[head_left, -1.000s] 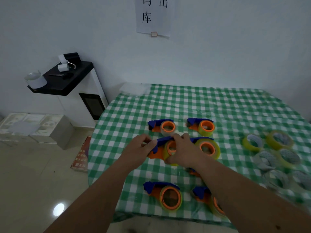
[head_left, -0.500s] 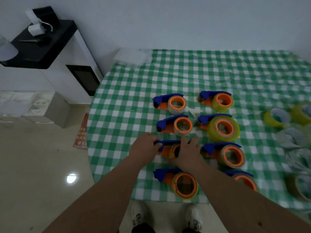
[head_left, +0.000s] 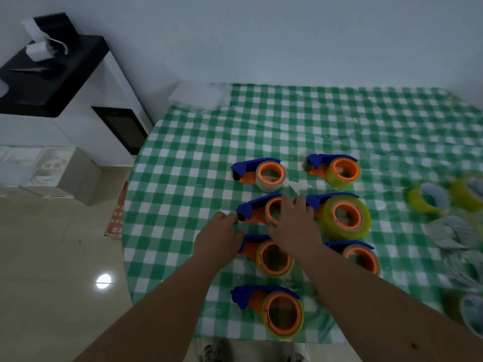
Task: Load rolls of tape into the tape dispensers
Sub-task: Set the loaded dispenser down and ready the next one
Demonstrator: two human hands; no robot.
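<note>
Both hands have moved up the table since a moment ago, from the third dispenser in the left row to the second one. Now the left hand (head_left: 218,235) touches the blue tip of that dispenser (head_left: 257,211), and the right hand (head_left: 295,226) lies over its tape roll (head_left: 273,212), fingers spread and loose. I cannot tell if either hand is really gripping. That roll sits on the orange wheel, so this looks like a last check or a small push into line. To do it well, hold the blue end steady with one hand and press the roll flat on with the other. Close by are other loaded dispensers: one just below the hands (head_left: 270,256), and a fat yellow one (head_left: 342,216) touching the right hand's side, which could get bumped. Spare rolls (head_left: 428,198) wait well apart on the right of the green checked table (head_left: 183,178). A bit of clear scrap (head_left: 296,184) lies just past the fingers.
</note>
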